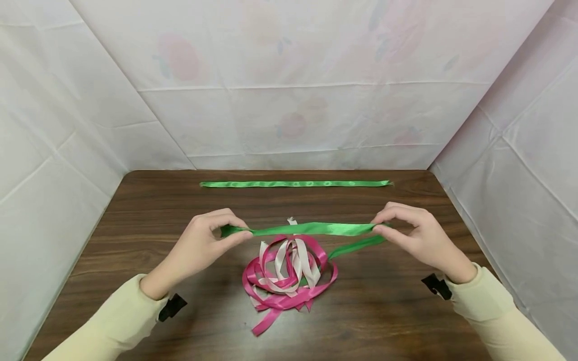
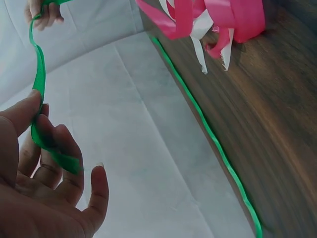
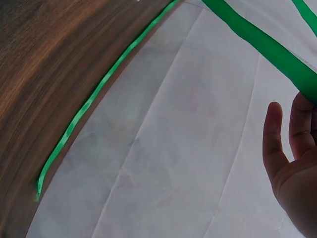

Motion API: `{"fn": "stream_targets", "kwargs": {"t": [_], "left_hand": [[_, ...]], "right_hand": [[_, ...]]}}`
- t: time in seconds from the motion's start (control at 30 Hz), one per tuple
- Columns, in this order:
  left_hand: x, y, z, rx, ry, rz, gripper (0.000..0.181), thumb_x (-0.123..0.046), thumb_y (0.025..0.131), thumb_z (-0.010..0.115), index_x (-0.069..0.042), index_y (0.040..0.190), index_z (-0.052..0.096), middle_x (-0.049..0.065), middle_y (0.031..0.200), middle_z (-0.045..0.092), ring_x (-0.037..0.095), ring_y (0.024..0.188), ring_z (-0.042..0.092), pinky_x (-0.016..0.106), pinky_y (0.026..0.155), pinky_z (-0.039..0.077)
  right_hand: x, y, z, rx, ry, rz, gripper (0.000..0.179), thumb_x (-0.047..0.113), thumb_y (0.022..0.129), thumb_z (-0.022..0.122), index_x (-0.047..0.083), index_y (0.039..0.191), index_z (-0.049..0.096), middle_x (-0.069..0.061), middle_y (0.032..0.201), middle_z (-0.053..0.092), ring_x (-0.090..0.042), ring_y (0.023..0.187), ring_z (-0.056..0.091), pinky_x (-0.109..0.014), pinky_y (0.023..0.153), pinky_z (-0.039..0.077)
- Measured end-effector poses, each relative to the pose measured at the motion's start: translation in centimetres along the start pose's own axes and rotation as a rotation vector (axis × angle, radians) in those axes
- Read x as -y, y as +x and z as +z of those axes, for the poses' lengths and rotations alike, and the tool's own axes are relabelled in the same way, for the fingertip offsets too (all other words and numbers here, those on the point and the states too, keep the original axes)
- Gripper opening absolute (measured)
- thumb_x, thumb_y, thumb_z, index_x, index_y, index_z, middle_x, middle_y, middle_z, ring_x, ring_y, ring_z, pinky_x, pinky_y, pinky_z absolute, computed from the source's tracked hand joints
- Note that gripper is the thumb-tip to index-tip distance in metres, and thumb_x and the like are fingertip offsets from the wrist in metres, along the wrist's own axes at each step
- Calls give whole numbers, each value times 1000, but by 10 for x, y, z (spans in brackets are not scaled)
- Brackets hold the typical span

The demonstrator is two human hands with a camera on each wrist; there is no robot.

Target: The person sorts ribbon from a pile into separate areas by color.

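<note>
A green satin ribbon (image 1: 325, 229) stretches nearly level between the two hands, above a heap of ribbons. My left hand (image 1: 209, 238) pinches it close to one end between thumb and fingers; in the left wrist view its short tail (image 2: 67, 161) hangs across the fingers. On the other side my right hand (image 1: 417, 235) pinches the ribbon, and from there a second stretch (image 1: 356, 247) slopes back down into the heap. That heap holds tangled pink ribbon (image 1: 289, 301) and white ribbon (image 1: 280, 260), loosely looped on the table.
Another green ribbon (image 1: 295, 184) lies straight along the far edge of the brown wooden table (image 1: 135, 220). White cloth with faint fruit prints (image 1: 289, 110) stands behind the table and along both sides. One pink ribbon end (image 1: 265, 323) sticks out toward the front.
</note>
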State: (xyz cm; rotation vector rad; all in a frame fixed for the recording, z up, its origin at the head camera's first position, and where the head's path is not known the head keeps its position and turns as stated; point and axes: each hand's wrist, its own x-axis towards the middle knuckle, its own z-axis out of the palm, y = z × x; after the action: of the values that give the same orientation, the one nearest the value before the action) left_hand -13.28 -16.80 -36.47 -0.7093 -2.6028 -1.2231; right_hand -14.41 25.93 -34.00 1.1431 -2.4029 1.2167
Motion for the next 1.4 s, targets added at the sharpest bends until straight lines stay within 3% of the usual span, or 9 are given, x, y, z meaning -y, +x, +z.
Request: {"fn": "stream_targets", "kwargs": {"t": [0.2,0.4,0.57,0.87,1.17,1.4], "left_hand": [[5,-1,-5,-23,3,-38,17,-18,87,84,-32,91,77,-19,90,71,-1,84,61,19,76,47],[12,-2,-11,-40,-10,-63,14,-21,90,81,-34,93,76,-19,91,72,-1,91,65,17,88,48],[16,-3,-16,-39,-21,-143,7,-28,93,78,-35,95,76,-18,92,72,-2,93,65,16,91,47],[24,-7,-29,-67,-41,-254,7,-35,97,73,-29,98,78,-13,98,75,-3,97,64,15,88,46],[42,-10,-49,-97,13,-371,18,-45,98,69,-30,102,77,-21,102,74,-3,101,59,20,87,41],[63,-12,-65,-106,51,-423,29,-50,98,68,-25,110,76,-27,105,69,2,93,58,20,73,43]], "right_hand": [[-1,0,-4,-22,-5,12,43,-20,79,74,17,101,74,7,92,70,-2,87,63,-16,83,50],[-2,0,-7,-11,-32,73,39,-15,82,76,18,101,73,6,90,70,-1,85,62,-17,79,49],[-2,-2,-10,-3,-46,120,34,-11,85,76,19,102,73,4,89,70,-2,84,60,-18,78,48],[-5,-3,-9,23,-68,110,42,-11,83,77,26,102,73,17,87,66,0,81,55,-19,73,46],[-1,-3,-9,114,-86,192,33,-3,87,78,28,97,72,14,88,65,-1,82,54,-22,71,44],[3,-4,-16,182,-64,235,27,1,88,78,27,96,72,12,82,60,-3,73,51,-24,58,42]]}}
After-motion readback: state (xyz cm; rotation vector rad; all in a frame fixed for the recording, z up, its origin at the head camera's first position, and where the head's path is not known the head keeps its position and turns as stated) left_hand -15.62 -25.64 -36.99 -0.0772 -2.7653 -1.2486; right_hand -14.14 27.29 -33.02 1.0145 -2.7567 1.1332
